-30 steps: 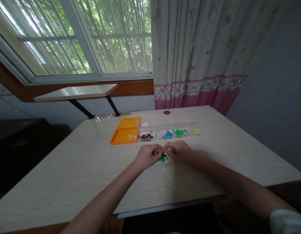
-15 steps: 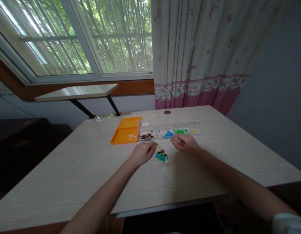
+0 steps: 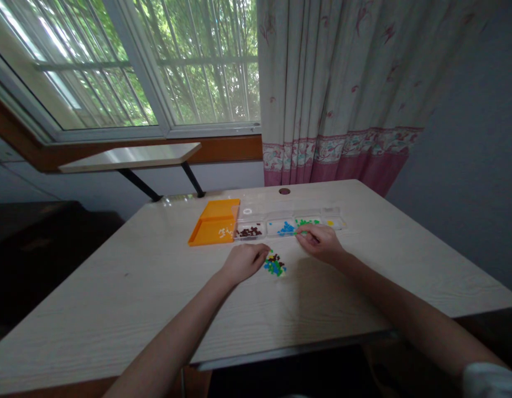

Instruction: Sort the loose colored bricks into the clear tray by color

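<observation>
A mixed pile of small green, blue, yellow and brown pieces (image 3: 275, 265) lies on the table. My left hand (image 3: 245, 262) is closed at the pile's left edge, its fingertips beside a green piece; whether they hold anything is hidden. Pinched together, the fingers of my right hand (image 3: 321, 242) hold a tiny green piece (image 3: 297, 233) at the front edge of the clear compartment tray (image 3: 272, 234). In separate compartments lie brown pieces (image 3: 250, 232), blue pieces (image 3: 286, 228), green pieces (image 3: 307, 222) and a yellow piece (image 3: 330, 223).
An open orange case (image 3: 209, 231) adjoins the tray's left end, with several pale pieces (image 3: 226, 232) in it. A raised shelf (image 3: 131, 155) stands at the back left. Behind the table (image 3: 156, 287) are a window and a curtain (image 3: 322, 110).
My right hand has shifted slightly right and away from me with the green piece, closer to the green compartment. My left fingertips have moved a little right, nearer the pile.
</observation>
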The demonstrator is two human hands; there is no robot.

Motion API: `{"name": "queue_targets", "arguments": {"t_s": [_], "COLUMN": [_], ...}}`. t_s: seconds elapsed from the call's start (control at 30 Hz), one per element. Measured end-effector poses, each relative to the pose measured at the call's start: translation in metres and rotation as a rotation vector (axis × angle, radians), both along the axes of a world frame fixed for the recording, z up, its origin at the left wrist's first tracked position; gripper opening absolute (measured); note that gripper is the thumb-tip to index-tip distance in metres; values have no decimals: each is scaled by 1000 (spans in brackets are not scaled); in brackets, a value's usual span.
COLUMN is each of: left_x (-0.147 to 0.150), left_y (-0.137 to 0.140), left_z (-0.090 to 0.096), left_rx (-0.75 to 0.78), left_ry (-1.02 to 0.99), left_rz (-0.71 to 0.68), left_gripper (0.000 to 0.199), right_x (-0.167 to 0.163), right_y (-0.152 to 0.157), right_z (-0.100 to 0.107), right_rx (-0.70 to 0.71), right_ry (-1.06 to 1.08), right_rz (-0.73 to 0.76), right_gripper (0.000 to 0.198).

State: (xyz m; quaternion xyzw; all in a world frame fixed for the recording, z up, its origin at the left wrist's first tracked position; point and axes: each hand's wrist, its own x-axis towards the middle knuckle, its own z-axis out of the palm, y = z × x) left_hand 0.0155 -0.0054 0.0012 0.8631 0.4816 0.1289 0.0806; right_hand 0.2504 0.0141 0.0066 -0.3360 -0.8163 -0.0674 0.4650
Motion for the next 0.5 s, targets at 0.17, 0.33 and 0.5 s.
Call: {"name": "queue_targets", "arguments": {"t_s": [0.17,0.33,0.5], "left_x": [0,-1,-1], "left_y": [1,3,3], "left_z": [-1,-5,-5], "left_rx": [3,3,6], "left_ry": [22,26,20], "left_rz": [3,-15,-14], "left_gripper": [29,28,29], "right_x": [0,2,11], "right_y": [0,2,9], "right_z": [0,-1,0], "right_rx": [-5,-45,-228], "right_ry": [-10,-39,-147], "right_rz": [-1,-21,-138], "right_gripper": [14,18,22]}}
